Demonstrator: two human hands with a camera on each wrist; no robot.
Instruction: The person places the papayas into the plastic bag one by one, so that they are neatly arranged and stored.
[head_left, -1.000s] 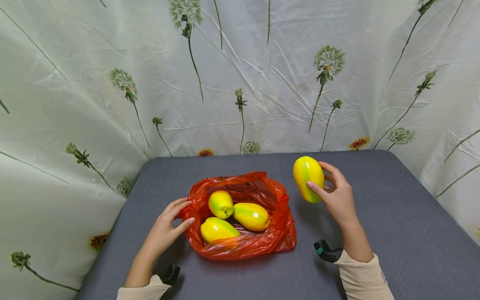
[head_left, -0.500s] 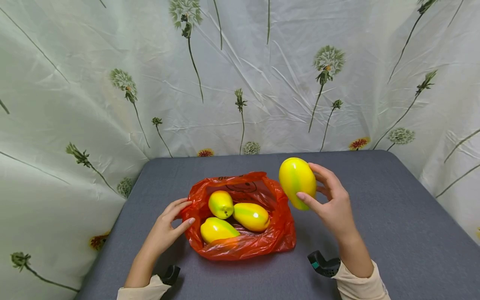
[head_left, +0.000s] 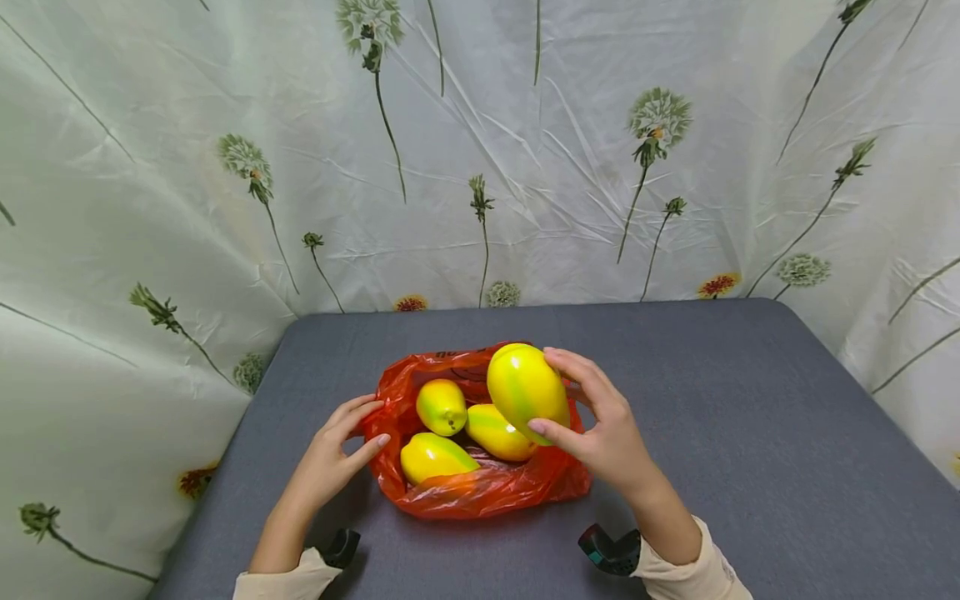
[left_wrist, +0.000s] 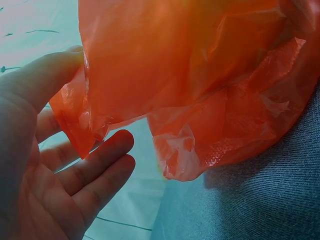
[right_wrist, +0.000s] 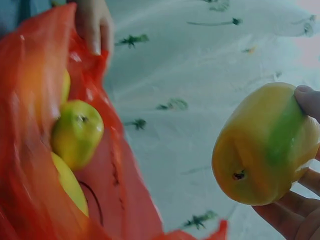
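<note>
A red plastic bag sits on the grey surface with its mouth spread. Inside lie three glossy yellow-green mangoes: one at the back left, one at the front left and one on the right, partly covered. My left hand holds the bag's left rim between thumb and fingers; the left wrist view shows the red film between them. Over the bag's right side, my right hand grips another mango between thumb and fingertips. Its stem end shows in the right wrist view.
The grey padded tabletop extends around the bag on all sides. Behind and to the left hangs a pale curtain printed with dandelions. A black wrist device is worn under each forearm.
My right hand has carried its mango leftward and slightly down, from beside the bag to over its opening. The left hand and the three mangoes inside have stayed in place.
</note>
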